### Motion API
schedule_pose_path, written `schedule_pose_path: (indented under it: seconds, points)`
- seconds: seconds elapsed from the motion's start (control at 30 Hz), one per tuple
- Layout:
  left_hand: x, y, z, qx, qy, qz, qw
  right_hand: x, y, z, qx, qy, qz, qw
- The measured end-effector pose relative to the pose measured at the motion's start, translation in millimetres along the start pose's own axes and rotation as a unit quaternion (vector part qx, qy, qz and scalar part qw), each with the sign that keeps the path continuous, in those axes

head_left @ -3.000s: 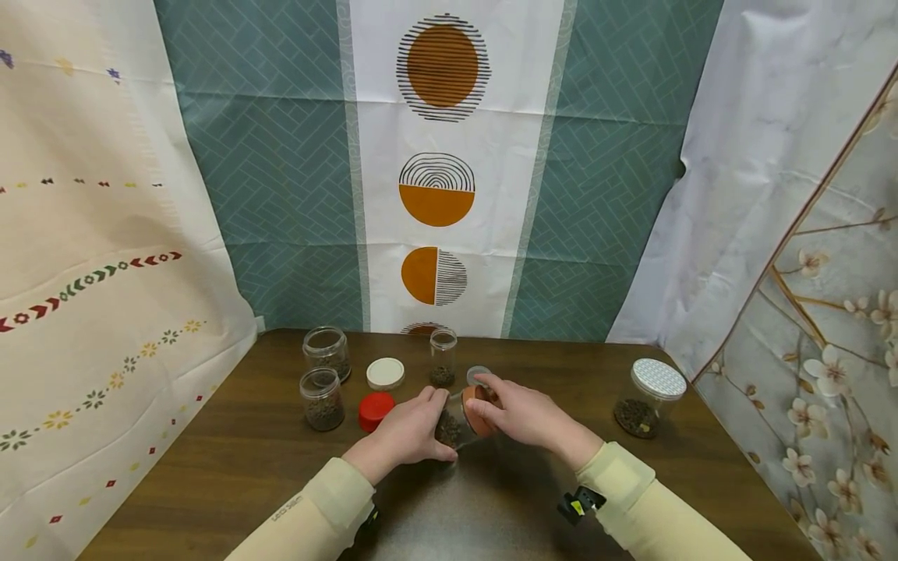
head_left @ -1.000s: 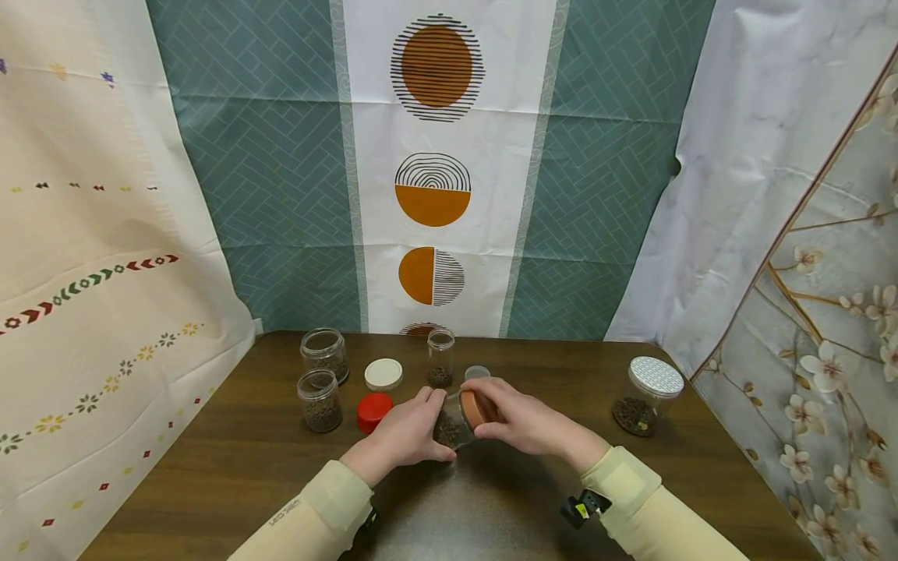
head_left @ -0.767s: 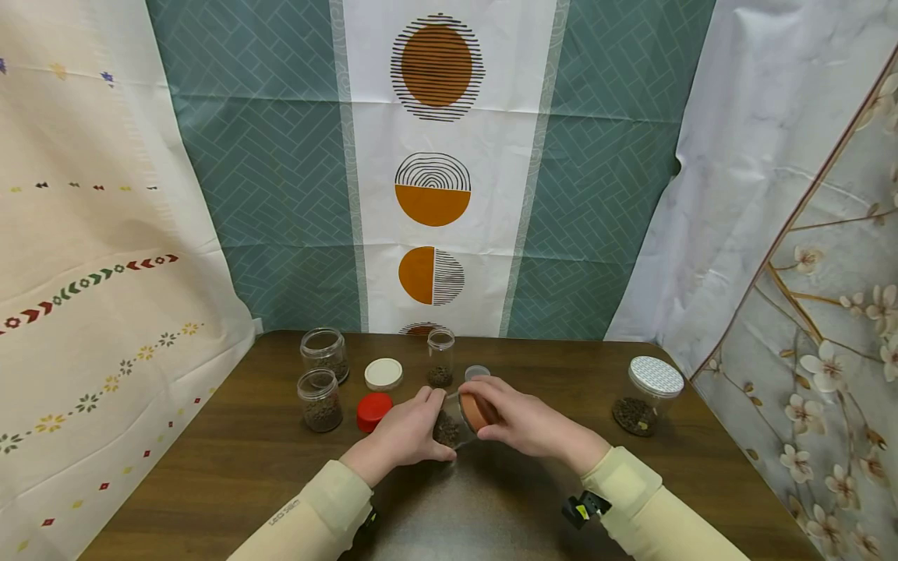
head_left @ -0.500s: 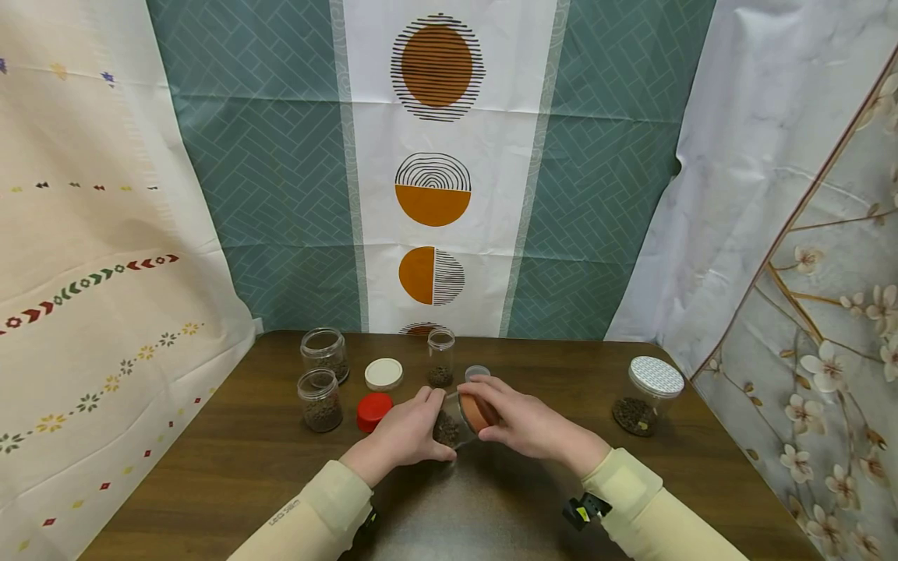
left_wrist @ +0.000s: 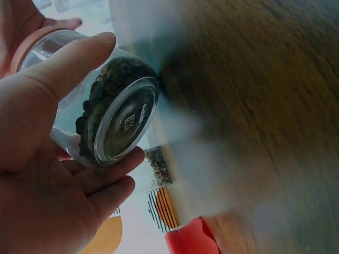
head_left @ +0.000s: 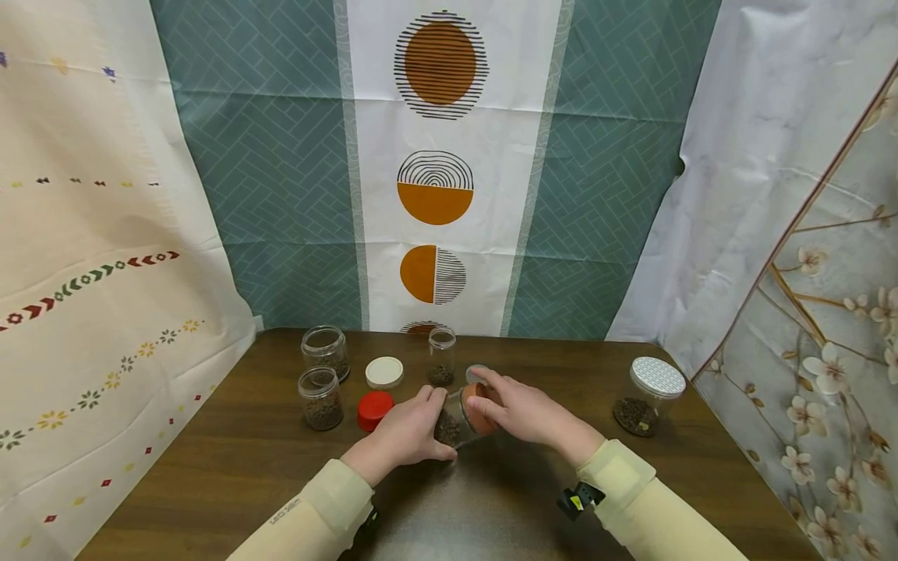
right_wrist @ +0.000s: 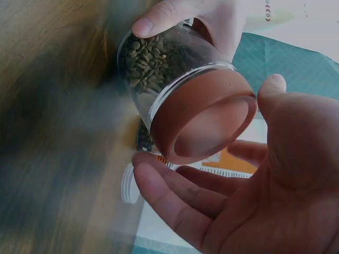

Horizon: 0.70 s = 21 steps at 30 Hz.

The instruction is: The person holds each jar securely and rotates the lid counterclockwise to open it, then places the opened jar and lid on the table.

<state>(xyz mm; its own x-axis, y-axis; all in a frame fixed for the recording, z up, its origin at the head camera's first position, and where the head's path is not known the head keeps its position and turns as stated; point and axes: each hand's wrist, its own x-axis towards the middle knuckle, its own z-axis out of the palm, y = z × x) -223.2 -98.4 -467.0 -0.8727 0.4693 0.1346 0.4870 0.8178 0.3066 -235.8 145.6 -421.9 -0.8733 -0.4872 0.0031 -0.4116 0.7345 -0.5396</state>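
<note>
My left hand (head_left: 414, 428) grips a clear jar (left_wrist: 124, 106) of small brown pellets around its body. The jar lies tilted low over the table, its bottom toward the left and its terracotta-coloured lid (right_wrist: 196, 111) toward the right. The lid sits on the jar's mouth. My right hand (head_left: 529, 409) is spread around the lid; in the right wrist view its thumb stands slightly off the rim and the fingers extend loosely past the lower edge. Whether any fingertip touches the lid is hard to tell.
Two lidless jars (head_left: 321, 399) stand on the left, near a white lid (head_left: 384, 373) and a red lid (head_left: 375, 411). A slim lidless jar (head_left: 441, 358) and a small translucent lid (head_left: 477, 372) are behind my hands. One jar with a patterned lid (head_left: 658, 377) stands right.
Half a second ago my right fingers were wrapped on the lid; now they have loosened and spread, and the hand has turned back a little. My left hand stays around the jar.
</note>
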Motion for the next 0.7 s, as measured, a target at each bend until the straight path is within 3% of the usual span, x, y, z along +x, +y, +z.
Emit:
schedule_pose_path:
  seconds: [0.17, 0.7]
  points:
    - [1.0, -2.0, 1.1, -0.003, -0.005, -0.003, 1.0, 4.0, -2.4, 0.2, 0.025, -0.017, 0.009, 0.9995]
    - [0.0, 0.4, 0.0, -0.006, 0.002, 0.0, 1.0, -1.0, 6.8, -2.1, 0.029, -0.029, -0.037, 0.9985]
